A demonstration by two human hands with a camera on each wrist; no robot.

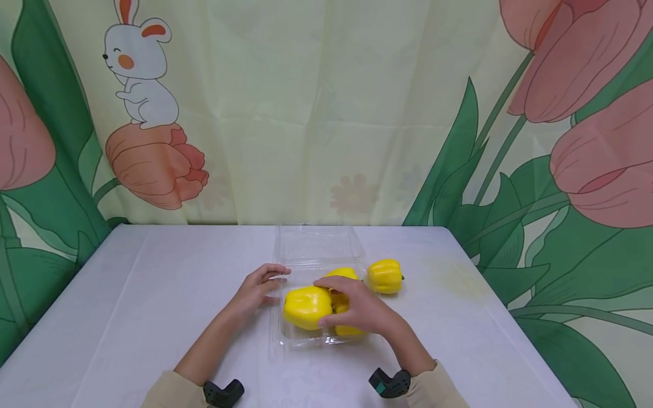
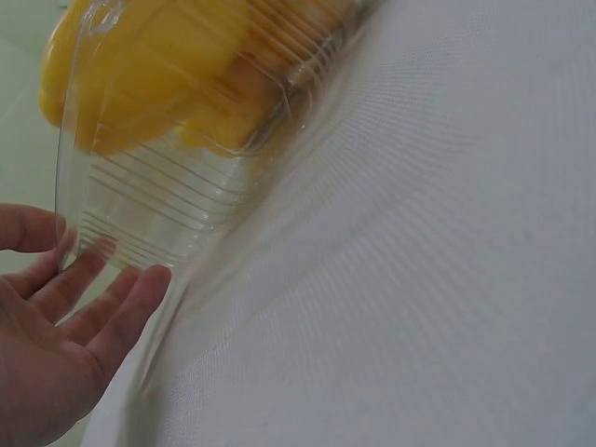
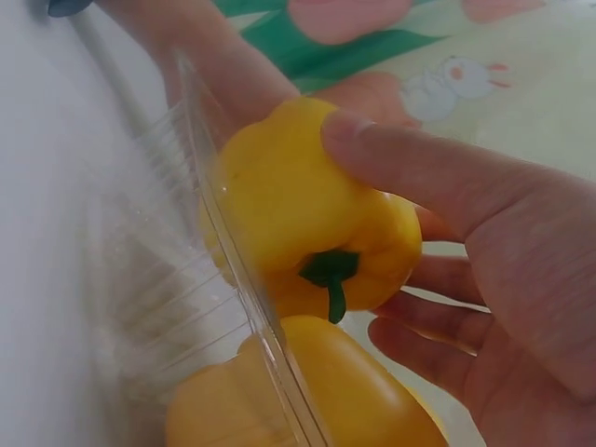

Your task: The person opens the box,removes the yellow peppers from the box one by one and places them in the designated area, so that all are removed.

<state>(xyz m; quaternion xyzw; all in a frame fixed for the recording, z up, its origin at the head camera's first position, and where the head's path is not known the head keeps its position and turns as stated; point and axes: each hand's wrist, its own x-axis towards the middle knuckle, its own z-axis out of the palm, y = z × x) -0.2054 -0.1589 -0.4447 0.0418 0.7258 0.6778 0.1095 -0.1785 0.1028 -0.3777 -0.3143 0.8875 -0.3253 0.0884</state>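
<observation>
Clear plastic forms the clamshell container (image 1: 306, 334) that sits at the middle of the white surface (image 1: 153, 317), its hinged lid (image 1: 317, 245) lying open toward the far edge. Just left of it, the left hand (image 1: 255, 292) rests with fingers straight and relaxed, fingertips (image 2: 140, 284) touching the container's left wall; this grip is open and holds nothing. Inside the container, the front yellow pepper (image 1: 308, 307) is held by the right hand (image 1: 357, 309), thumb on one side and fingers curled round the other, so this grip is closed on the pepper. The right wrist view shows the pepper's green stem (image 3: 331, 275) pointing toward the palm. More yellow peppers (image 1: 343, 273) lie in the container beneath and behind the right hand. Further right, just outside the container, a loose yellow pepper (image 1: 385, 276) lies on the surface, toward the far right corner.
</observation>
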